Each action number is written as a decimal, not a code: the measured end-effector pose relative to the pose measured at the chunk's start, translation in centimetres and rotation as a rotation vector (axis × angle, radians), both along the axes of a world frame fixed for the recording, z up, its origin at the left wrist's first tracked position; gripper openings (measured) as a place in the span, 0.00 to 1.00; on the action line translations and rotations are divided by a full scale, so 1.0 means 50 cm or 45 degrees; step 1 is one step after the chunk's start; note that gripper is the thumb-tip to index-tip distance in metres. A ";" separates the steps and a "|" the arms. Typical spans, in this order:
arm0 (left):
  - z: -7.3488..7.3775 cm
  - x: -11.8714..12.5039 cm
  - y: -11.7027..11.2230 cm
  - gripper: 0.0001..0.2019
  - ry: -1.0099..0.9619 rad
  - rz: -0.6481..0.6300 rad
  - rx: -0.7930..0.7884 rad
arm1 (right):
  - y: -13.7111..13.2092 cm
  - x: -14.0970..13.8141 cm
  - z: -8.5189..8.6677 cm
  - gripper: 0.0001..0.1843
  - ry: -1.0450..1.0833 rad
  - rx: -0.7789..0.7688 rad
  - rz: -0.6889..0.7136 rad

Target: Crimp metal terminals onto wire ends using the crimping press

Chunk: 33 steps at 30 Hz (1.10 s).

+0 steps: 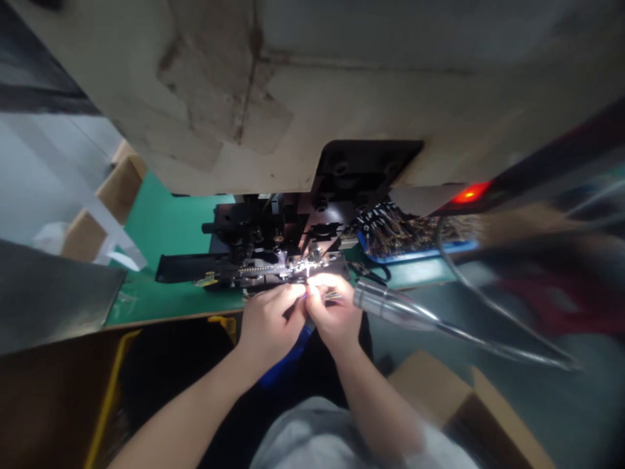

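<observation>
1. Hands, 2: left hand point(271, 322) and right hand point(336, 316), both bare to the wrist.
2. Forearms, 2: left forearm point(195, 404) and right forearm point(374, 397), bare, tapering toward the far end.
3. Top point(312, 440), near centre: pale grey and whitish, patchy in tone; print or folds, can't tell.
4. Sleeve point(442, 449), near right: pale grey, short, ending about the elbow; edge blurred.
5. Lap point(325, 374): very dark, clothing details lost in shadow.

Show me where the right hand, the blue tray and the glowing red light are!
Right hand point(338, 314): head view, on the back of the hand.
Blue tray point(420, 255): head view, on its near rim.
Red light point(471, 193): head view, on its bright middle.
</observation>
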<state>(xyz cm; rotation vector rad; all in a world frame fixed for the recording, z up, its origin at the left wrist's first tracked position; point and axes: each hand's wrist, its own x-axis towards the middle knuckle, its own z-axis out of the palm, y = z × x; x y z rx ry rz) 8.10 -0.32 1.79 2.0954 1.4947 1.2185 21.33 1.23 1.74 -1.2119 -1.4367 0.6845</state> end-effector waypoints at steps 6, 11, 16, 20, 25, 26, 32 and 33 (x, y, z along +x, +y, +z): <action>0.003 -0.001 0.000 0.06 0.065 0.004 0.063 | 0.004 0.009 0.000 0.05 -0.080 0.061 0.035; 0.001 0.003 0.002 0.05 0.068 -0.012 0.074 | 0.005 0.008 -0.003 0.05 -0.049 0.038 -0.008; 0.006 0.004 0.004 0.05 0.080 -0.010 0.077 | 0.007 0.009 -0.009 0.09 0.059 -0.006 0.082; 0.009 0.003 0.003 0.05 0.097 0.001 0.098 | 0.007 0.009 -0.017 0.09 0.130 -0.050 0.090; 0.007 0.003 0.005 0.05 0.096 0.028 0.145 | 0.014 0.005 -0.020 0.09 0.199 -0.021 0.120; 0.007 0.003 0.006 0.05 0.097 0.033 0.148 | 0.015 0.005 -0.020 0.08 0.199 -0.018 0.125; 0.007 0.004 0.007 0.05 0.084 0.037 0.118 | 0.011 0.007 -0.013 0.09 0.151 -0.023 0.101; 0.006 0.003 0.007 0.06 0.075 0.034 0.106 | 0.009 0.007 -0.012 0.09 0.145 -0.033 0.100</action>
